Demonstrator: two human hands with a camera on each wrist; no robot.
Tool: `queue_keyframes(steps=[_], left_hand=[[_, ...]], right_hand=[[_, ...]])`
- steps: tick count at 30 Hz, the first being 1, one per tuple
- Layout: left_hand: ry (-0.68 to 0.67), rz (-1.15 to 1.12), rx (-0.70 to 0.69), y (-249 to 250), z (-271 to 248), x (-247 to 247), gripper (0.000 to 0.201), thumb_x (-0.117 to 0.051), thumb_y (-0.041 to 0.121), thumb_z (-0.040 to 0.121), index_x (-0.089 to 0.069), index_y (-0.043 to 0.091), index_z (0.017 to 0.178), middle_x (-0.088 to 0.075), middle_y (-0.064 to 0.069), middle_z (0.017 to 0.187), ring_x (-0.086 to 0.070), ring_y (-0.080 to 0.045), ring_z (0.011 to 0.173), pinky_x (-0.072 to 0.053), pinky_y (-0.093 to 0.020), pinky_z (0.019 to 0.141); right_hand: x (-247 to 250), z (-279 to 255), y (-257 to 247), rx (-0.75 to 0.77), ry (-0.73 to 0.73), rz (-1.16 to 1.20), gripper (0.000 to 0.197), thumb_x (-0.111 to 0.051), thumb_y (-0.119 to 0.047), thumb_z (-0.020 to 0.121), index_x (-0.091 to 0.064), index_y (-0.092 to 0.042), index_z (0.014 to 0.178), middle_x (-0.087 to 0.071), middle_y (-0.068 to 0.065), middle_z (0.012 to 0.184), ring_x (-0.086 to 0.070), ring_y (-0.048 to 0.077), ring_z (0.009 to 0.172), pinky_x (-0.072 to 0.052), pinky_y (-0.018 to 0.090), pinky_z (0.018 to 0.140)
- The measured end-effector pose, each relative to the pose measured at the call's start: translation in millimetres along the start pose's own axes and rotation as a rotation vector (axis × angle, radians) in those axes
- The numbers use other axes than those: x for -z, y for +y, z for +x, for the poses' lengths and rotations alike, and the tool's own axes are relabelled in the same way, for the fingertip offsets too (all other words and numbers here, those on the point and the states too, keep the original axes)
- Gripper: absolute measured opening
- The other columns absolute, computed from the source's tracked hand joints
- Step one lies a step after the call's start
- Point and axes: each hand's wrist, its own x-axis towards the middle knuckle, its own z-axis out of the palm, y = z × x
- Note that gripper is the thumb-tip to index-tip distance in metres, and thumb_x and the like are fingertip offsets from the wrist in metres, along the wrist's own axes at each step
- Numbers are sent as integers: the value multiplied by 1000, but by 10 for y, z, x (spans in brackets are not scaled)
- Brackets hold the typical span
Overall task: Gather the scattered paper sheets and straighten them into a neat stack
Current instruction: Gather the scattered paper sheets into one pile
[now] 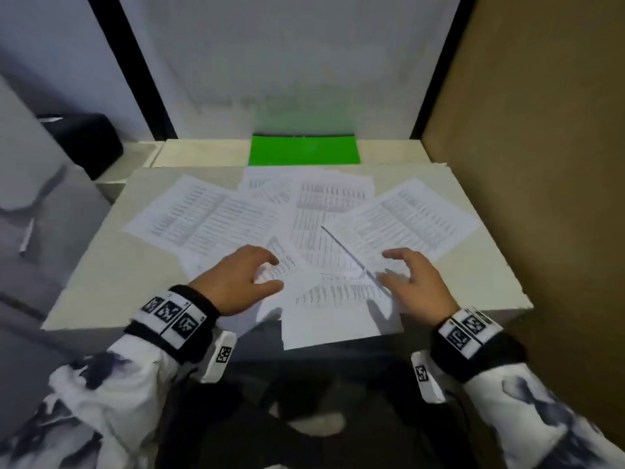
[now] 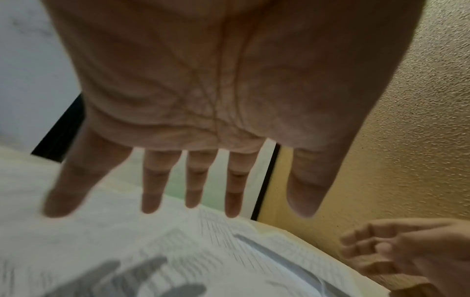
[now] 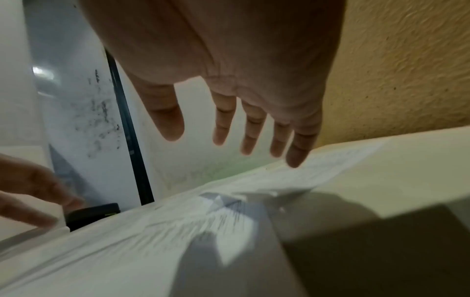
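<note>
Several printed paper sheets (image 1: 304,231) lie fanned and overlapping across a pale table (image 1: 111,286). One sheet (image 1: 341,319) hangs over the near edge. My left hand (image 1: 236,275) hovers over the sheets near the front, palm down, fingers spread, holding nothing. My right hand (image 1: 412,282) hovers over the right part of the pile, fingers spread and empty. In the left wrist view the left hand (image 2: 193,201) shows straight fingers above the blurred sheets (image 2: 178,251). In the right wrist view the right hand (image 3: 241,136) is just above the sheets (image 3: 254,201).
A green folder (image 1: 304,150) lies at the back of the table against a white wall. A brown board (image 1: 541,164) walls off the right side. A black object (image 1: 84,143) sits on a lower ledge at the left.
</note>
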Motion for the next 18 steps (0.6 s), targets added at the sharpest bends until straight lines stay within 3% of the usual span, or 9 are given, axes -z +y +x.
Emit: queue_keyframes(steps=[4,6,7,9,10,12,15,18], left_hand=[[-166,92,95,109,-32,-323,63,-56,53,93,-41,24,147,-45,-4,151,-48,-22,130,-37,-34,102],[-174,124,97,144,-102,-451,63,-56,53,93,-41,23,146,-47,-6,149,-51,-24,126,-39,-36,101],[-169,139,91,153,-142,-500,62,-56,52,93,-44,20,144,-48,-7,148,-51,-25,125,-40,-37,102],[-154,196,76,180,-234,-584,54,-56,49,93,-52,12,133,-50,-10,143,-50,-28,125,-41,-41,104],[-152,230,77,192,-289,-622,48,-56,49,93,-55,11,121,-52,-12,138,-50,-29,123,-41,-43,104],[-124,269,77,173,-380,-690,40,-58,50,91,-53,14,108,-51,-12,131,-50,-31,119,-42,-43,101],[-80,270,74,150,-495,-745,53,-60,47,91,-51,12,130,-42,-13,144,-45,-31,128,-39,-39,105],[-50,244,73,50,-524,-809,66,-61,49,90,-41,20,146,-29,-8,158,-35,-27,140,-33,-39,113]], right_hand=[[-272,65,63,-42,-82,-265,63,-68,-37,92,-44,-22,148,-39,6,158,-36,27,146,-23,45,123],[-413,72,153,-83,-128,-387,62,-61,-44,93,-42,-22,148,-39,4,159,-35,29,147,-21,45,122],[-457,65,196,-86,-148,-467,56,-57,-48,91,-47,-22,139,-46,4,153,-39,33,143,-24,47,119],[-534,56,287,-83,-149,-586,50,-46,-56,80,-48,-23,118,-54,7,138,-47,40,131,-33,52,110],[-551,35,330,-86,-146,-618,53,-44,-58,76,-47,-23,116,-53,8,136,-46,41,128,-36,53,107],[-556,-63,346,-74,-116,-644,60,-45,-58,79,-42,-27,130,-46,11,140,-42,43,128,-38,53,104],[-475,-195,295,-82,-18,-658,72,-51,-51,91,-19,-42,154,-33,14,147,-36,42,132,-36,51,108],[-396,-203,295,-4,2,-677,74,-59,-30,94,-20,-56,151,-22,7,155,-29,38,137,-41,50,110]])
